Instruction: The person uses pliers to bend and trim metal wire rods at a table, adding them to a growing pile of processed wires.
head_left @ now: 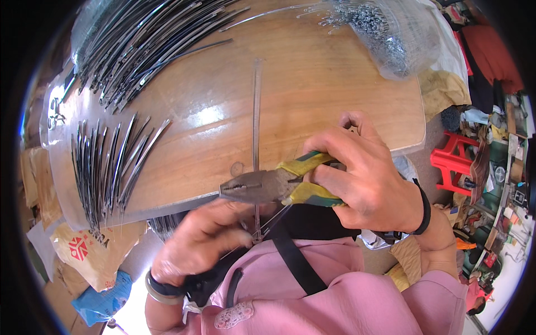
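Note:
My right hand point(360, 173) is closed round the yellow and green handles of combination pliers point(251, 187). The pliers' jaws point left and lie across a long, thin metal strip point(256, 123). This strip runs from the tabletop toward me, past the table's near edge. My left hand point(201, 243), partly blurred, is closed at the strip's lower end, with the thumb against it. Fine wires point(276, 219) stretch from that end up toward the pliers. Whether the jaws grip anything cannot be made out.
On the wooden table point(335, 100) lie a large pile of dark metal strips point(145, 44), a smaller fanned bunch point(111, 162) and a clear bag of looped wires point(385, 39). A red stool point(452, 162) stands at the right. Bags point(95, 251) lie at the lower left.

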Available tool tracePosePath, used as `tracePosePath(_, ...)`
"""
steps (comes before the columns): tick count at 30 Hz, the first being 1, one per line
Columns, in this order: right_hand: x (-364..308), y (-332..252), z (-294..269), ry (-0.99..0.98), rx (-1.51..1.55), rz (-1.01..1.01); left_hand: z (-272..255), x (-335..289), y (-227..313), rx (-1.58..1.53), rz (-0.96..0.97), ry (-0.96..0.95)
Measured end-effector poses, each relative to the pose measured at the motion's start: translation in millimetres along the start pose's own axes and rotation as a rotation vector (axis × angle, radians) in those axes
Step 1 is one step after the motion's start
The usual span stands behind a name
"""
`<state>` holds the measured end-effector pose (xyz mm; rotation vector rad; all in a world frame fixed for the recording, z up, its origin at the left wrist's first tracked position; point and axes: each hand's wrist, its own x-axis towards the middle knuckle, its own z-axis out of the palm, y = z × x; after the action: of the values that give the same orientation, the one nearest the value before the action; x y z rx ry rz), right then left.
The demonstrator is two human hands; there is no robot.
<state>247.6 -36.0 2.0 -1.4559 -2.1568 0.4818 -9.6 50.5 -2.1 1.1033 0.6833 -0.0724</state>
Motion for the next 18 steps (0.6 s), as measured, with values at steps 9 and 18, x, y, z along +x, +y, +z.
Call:
tracePosePath(9,-1.1,-23.9,4.3,0.036,0.072,-0.070,20.6,14.5,1.1,-0.455,0.031,-0.088)
tracePosePath(18,-8.9,-10.5,-4.7,0.219,-0.008,0.133,44.3,12.1,-9.5,-0.797,-0.048,0.249)
